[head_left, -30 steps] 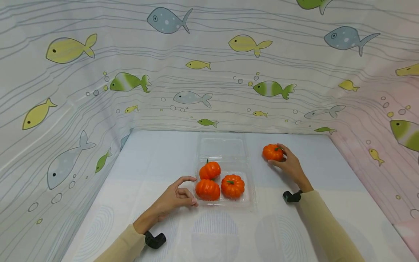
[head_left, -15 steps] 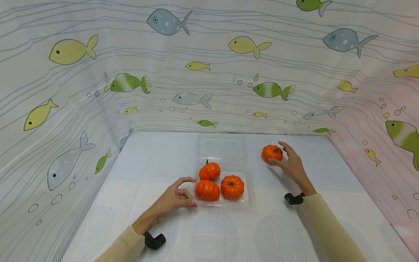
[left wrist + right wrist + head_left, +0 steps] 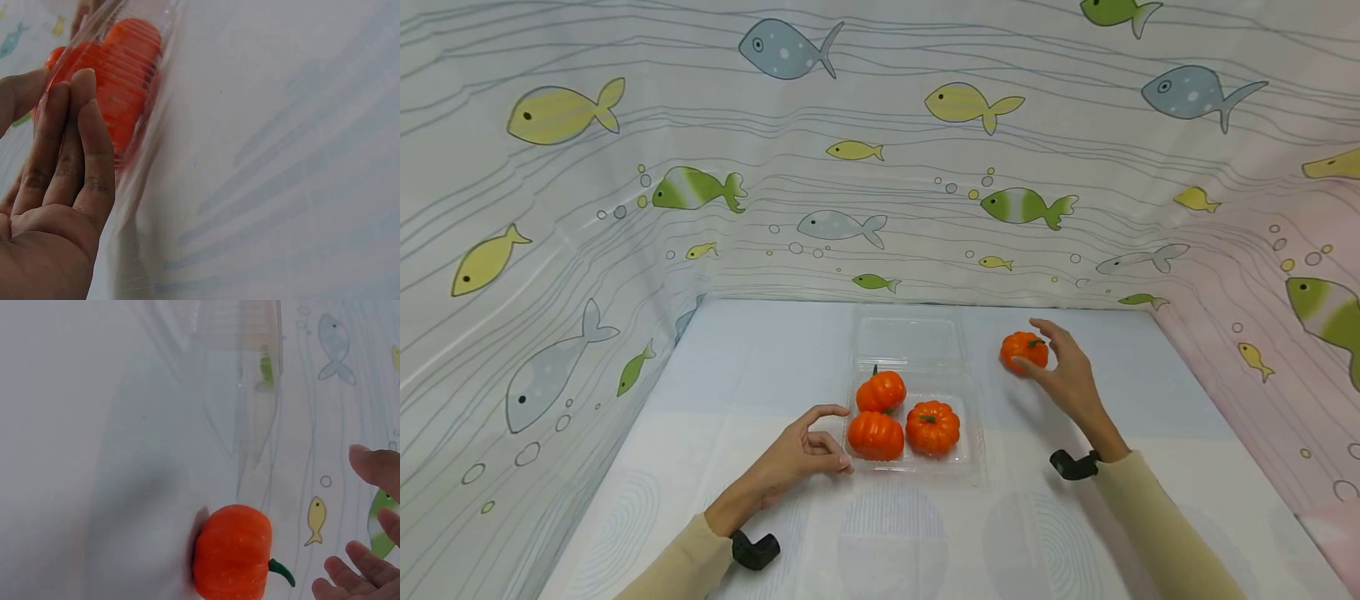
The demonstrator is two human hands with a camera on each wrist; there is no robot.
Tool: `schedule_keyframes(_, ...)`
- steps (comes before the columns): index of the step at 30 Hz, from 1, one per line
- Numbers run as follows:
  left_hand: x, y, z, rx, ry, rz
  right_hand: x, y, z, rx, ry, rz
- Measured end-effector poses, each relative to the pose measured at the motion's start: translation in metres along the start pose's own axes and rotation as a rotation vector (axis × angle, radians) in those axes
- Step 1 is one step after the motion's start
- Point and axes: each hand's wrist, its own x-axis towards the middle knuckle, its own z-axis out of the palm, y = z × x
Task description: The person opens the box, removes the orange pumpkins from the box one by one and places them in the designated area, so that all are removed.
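Observation:
A clear plastic clamshell box (image 3: pixel 972 417) lies with its lid (image 3: pixel 910 337) folded back on the table. Three small orange pumpkins sit in its base: one at the back left (image 3: pixel 882 390), one at the front left (image 3: pixel 876 436), one at the right (image 3: pixel 933 429). My left hand (image 3: pixel 797 458) is at the box's left side, fingertips right at the wall; the left wrist view shows its fingers (image 3: pixel 94 150) fairly straight along the plastic. Another pumpkin (image 3: pixel 232 553) with a green stem lies on the table right of the lid. My right hand (image 3: pixel 1070 375) is spread beside it, apart from it in the right wrist view.
A pale cloth (image 3: pixel 760 350) covers the table. Fish-patterned curtain (image 3: pixel 715 275) walls it in at the back and both sides. Each wrist carries a small black camera, one on the left (image 3: pixel 756 551) and one on the right (image 3: pixel 1074 465).
My right hand's fingers have spread and drawn off the lone pumpkin, shifting slightly up and right. That pumpkin stays nearly in place; my left hand and the box have not moved.

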Motion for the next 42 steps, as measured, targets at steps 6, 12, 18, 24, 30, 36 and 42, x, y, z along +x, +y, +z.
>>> schedule_keyframes(6,0.001,-0.001,0.000,0.015,-0.001,0.006,-0.009,-0.018,0.008,0.019,-0.029,-0.027)
schedule_keyframes(12,0.001,-0.003,-0.001,0.026,-0.005,0.022,-0.018,-0.033,0.019,0.031,-0.089,-0.099)
schedule_keyframes(18,0.001,-0.004,0.000,0.026,-0.005,0.028,-0.025,-0.046,0.029,0.093,-0.160,-0.170)
schedule_keyframes(24,0.001,-0.004,0.000,0.022,0.000,0.015,-0.031,-0.059,0.037,0.132,-0.204,-0.199)
schedule_keyframes(30,0.000,-0.003,0.000,0.020,0.009,-0.002,-0.037,-0.066,0.045,0.150,-0.256,-0.215)
schedule_keyframes(36,0.000,-0.003,0.000,0.012,0.012,-0.007,-0.044,-0.072,0.053,0.199,-0.330,-0.245)
schedule_keyframes(42,0.000,-0.003,0.000,0.018,0.011,-0.002,-0.048,-0.077,0.061,0.188,-0.390,-0.249)
